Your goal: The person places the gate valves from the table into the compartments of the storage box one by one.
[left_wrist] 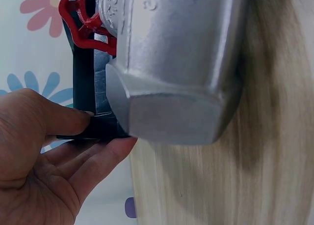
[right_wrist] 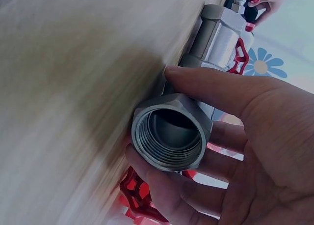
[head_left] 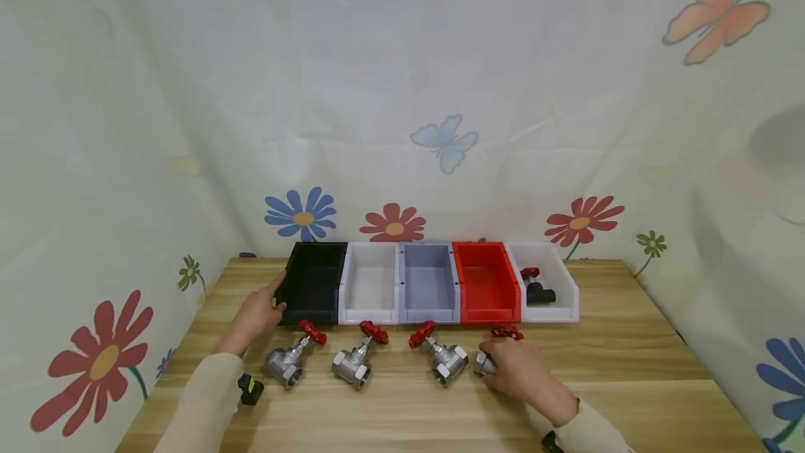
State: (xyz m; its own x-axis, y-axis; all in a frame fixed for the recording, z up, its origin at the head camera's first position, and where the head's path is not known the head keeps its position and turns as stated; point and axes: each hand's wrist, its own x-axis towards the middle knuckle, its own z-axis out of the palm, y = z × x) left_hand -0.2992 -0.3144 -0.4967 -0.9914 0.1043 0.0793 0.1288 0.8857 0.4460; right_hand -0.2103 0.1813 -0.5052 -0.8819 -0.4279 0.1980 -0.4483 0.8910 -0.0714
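The right hand point(head_left: 520, 369) grips a steel valve point(head_left: 484, 363) just in front of the red bin point(head_left: 490, 314); the left hand point(head_left: 254, 313) pinches the black bin's point(head_left: 308, 315) edge. Raised marks on the leftmost valve point(left_wrist: 176, 53) are too unclear to read. Flower-and-butterfly cloth point(head_left: 377, 89) surrounds the wood-grain table point(head_left: 402, 418). Five bins line its back edge; tabletop shows between the valves and stretches nearer the person.

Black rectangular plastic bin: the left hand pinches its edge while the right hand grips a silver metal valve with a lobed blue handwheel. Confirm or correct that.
Wrong colour: the handwheel is red, as the head view shows. The left hand pinches the black bin by its edge, and the right hand grips the silver metal valve.
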